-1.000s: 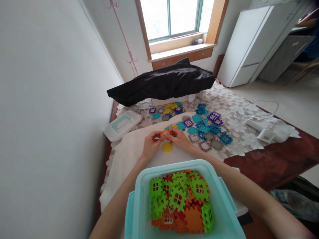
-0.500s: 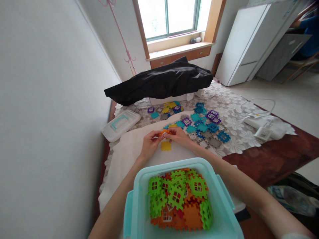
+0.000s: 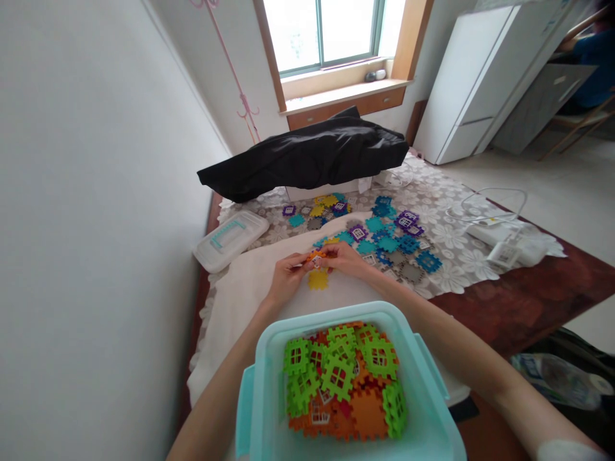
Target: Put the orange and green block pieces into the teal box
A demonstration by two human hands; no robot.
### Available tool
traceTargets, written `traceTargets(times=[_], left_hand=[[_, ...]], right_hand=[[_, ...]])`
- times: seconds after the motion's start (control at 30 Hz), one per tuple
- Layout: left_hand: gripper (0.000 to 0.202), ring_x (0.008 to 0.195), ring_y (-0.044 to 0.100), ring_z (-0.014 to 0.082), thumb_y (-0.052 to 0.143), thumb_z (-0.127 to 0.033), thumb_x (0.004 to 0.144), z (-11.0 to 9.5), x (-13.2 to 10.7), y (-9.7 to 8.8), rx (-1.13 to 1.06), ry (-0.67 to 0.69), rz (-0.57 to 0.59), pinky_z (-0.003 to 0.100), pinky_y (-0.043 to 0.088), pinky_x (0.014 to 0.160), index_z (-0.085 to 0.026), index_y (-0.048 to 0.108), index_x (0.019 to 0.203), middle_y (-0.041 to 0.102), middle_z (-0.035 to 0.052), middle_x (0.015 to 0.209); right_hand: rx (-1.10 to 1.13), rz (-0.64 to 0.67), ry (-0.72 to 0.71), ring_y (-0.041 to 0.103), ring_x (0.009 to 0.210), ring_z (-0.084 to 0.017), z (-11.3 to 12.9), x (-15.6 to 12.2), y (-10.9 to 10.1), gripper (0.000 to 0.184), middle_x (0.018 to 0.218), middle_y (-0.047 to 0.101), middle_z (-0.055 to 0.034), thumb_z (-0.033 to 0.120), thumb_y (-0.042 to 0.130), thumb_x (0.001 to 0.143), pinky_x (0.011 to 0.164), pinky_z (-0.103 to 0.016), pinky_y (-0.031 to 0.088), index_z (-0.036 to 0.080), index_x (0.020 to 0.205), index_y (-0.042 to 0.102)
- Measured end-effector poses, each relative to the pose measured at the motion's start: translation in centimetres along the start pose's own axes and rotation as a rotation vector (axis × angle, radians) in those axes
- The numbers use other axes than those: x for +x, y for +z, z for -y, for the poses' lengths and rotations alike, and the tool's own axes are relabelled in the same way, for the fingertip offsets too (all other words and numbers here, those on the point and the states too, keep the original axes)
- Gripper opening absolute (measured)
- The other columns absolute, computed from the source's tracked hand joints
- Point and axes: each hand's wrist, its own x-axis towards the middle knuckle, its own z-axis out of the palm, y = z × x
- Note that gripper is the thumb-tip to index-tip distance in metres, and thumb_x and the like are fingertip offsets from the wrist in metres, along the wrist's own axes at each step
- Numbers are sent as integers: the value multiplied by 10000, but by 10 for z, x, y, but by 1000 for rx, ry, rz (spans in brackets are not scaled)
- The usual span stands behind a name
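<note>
Between my two hands is an orange interlocking building piece [image 3: 316,255] with a white window insert. My left hand [image 3: 289,272] pinches its left side. The fingers of my right hand [image 3: 343,259] close on its right side, partly covering it. A yellow building piece [image 3: 318,280] is just below the fingers, over the white cloth [image 3: 250,288]; I cannot tell whether it touches the orange one. Nearest me stands an open teal tub [image 3: 336,312] holding green and orange pieces [image 3: 339,378], some with window inserts.
Blue, purple and grey pieces [image 3: 388,243] lie scattered on the floral tablecloth to the right. A clear lid [image 3: 230,240] rests at left. Behind are a black cover [image 3: 312,157] and, at right, a white box with cable [image 3: 500,234]. A person in blue [image 3: 586,70] sits far right.
The view has shifted very slightly. Both hands keep hold of the orange piece in nearly the same place.
</note>
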Motion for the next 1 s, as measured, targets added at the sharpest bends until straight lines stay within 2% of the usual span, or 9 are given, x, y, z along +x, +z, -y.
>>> traceTargets(times=[0.53,0.8,1.0], left_hand=[[239,845,676,187,764,-368,880,8,0,-1,-13,42,52,270,530,742,-214,842,1046,768,86,971],[268,852,679,187,749,-406,896,5,-2,3,-27,55,3,266,556,721,-214,836,1063,753,94,998],[274,859,685,197,763,-405,882,6,-3,4,-48,21,43,273,556,715,-215,838,1064,752,101,1007]], right_hand=[[-8,54,31,642,625,-172,5,1,-3,371,748,734,-52,508,831,715,581,-288,545,157,810,761],[41,89,59,628,651,-167,7,2,-6,413,768,731,-46,533,856,673,598,-279,522,154,812,773],[39,155,20,626,717,-161,7,2,-12,366,890,714,-49,503,856,681,639,-276,529,166,814,803]])
